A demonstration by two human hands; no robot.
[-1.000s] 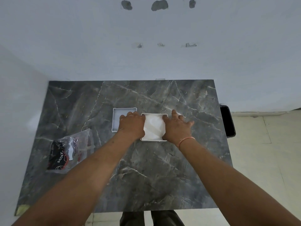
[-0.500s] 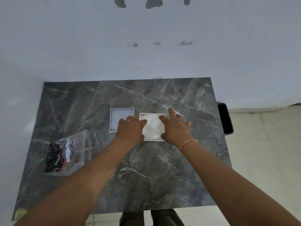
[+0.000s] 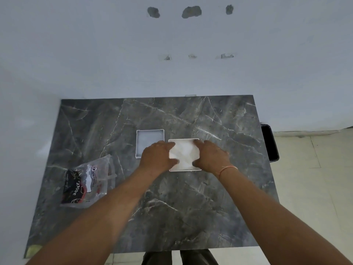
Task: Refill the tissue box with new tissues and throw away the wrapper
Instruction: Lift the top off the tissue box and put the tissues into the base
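1. Marble table (image 3: pixel 191 217): dark grey, set against a white wall.
2. Tissue box (image 3: pixel 185 170): white, open, tissues (image 3: pixel 184 154) inside.
3. Left hand (image 3: pixel 157 156), right hand (image 3: pixel 211 155): flat on the tissues at either side.
4. Lid (image 3: pixel 150 139): upturned, just left of the box.
5. Wrapper (image 3: pixel 86 181): clear plastic, near the left edge.
6. Black bin (image 3: pixel 270 142): beside the table's right edge.

Both bare forearms reach forward from the near edge, converging. The left hand (image 3: pixel 157 157) and right hand (image 3: pixel 209 156) lie palm-down, fingers spread flat; an orange thread bracelet (image 3: pixel 226 168) circles the right wrist.
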